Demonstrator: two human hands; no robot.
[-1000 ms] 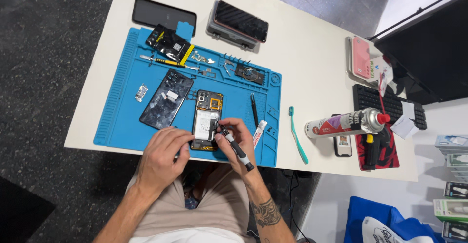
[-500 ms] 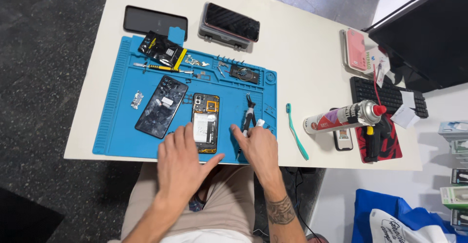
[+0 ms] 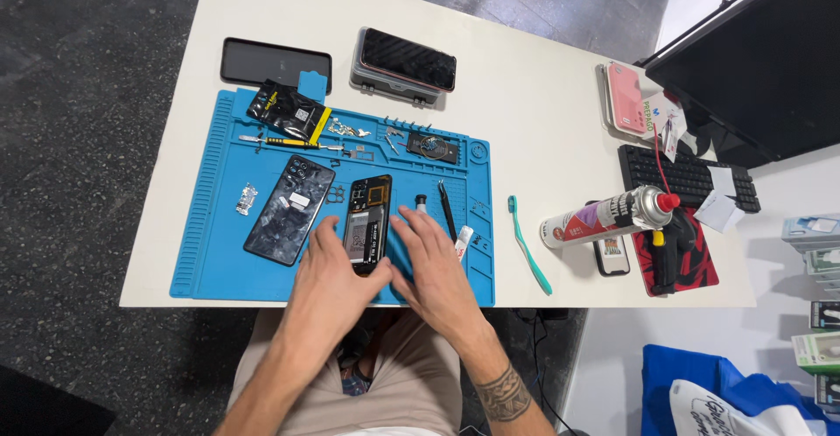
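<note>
An opened phone (image 3: 367, 219) with its insides showing lies on the blue work mat (image 3: 219, 252). My left hand (image 3: 331, 274) rests flat just left of its near end, fingers spread, thumb touching the phone's bottom edge. My right hand (image 3: 435, 265) lies flat on the mat just right of the phone, fingers apart, holding nothing. The phone's dark back cover (image 3: 290, 209) sits left of the phone. A black tool (image 3: 447, 210) and a small white tube (image 3: 463, 242) lie right of my right hand.
At the mat's far edge are a yellow-handled screwdriver (image 3: 284, 141), a black packet (image 3: 287, 111) and small parts. Beyond lie a black phone (image 3: 275, 60) and a phone on a grey case (image 3: 407, 60). To the right are a teal toothbrush (image 3: 529, 244), spray can (image 3: 605, 216) and keyboard (image 3: 687, 176).
My right hand has put down the black tool it held over the phone. Both hands now lie flat and open beside the phone.
</note>
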